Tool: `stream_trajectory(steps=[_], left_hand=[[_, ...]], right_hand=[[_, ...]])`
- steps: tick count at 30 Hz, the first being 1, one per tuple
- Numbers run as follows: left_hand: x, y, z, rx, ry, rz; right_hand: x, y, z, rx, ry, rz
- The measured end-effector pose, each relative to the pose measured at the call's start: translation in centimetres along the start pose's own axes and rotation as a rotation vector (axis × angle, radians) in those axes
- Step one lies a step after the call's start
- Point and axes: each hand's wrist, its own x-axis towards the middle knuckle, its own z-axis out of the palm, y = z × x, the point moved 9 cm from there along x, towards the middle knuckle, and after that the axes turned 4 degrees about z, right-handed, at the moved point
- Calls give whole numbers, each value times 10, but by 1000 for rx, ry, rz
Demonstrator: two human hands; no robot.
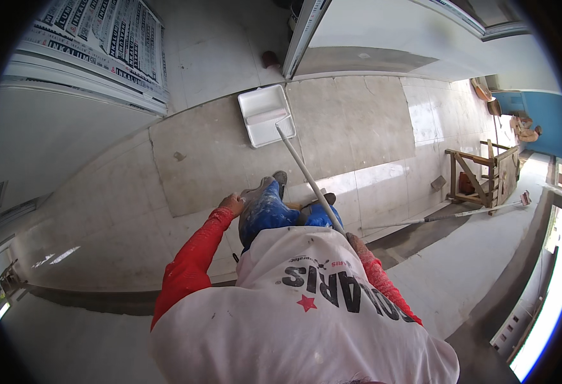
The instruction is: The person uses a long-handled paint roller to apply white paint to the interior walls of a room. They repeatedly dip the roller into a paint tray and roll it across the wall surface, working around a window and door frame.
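My right hand (pixel 356 243), in a red sleeve, is closed round the lower end of a long grey paint roller pole (pixel 308 173). The pole slants forward and left from my hip. At its far end the pale roller head (pixel 267 117) rests in a white paint tray (pixel 244 102) on the floor. My left hand (pixel 234 203) hangs beside my paint-spotted blue trousers (pixel 265 208), its fingers curled in. Whether those fingers hold anything is hidden.
A brown floor covering (pixel 351 121) lies under the tray over pale tiles. At right stands a wooden trestle (pixel 485 176), with a second long-handled roller (pixel 447 216) beside it. A door frame edge (pixel 303 41) rises beyond the tray. Wrapped panels (pixel 102 38) are at upper left.
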Motion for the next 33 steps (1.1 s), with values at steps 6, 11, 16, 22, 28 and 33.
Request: stream_trajectory(steps=[6, 11, 16, 22, 28, 33], left_hand=[[2, -29, 22, 44, -45, -54], [-22, -48, 27, -34, 30, -160], [-45, -104, 59, -25, 55, -343], [-19, -78, 51, -146, 43, -317], [-11, -32, -1, -121, 123, -237], [-12, -42, 4, -446, 46, -361]], right_hand=[[9, -2, -5, 66, 62, -43], [-23, 13, -10, 5, 3, 30], [-75, 33, -15, -91, -77, 114], [-9, -3, -14, -88, -37, 70], [24, -22, -8, -95, -15, 53], [-23, 3, -22, -61, -54, 41]])
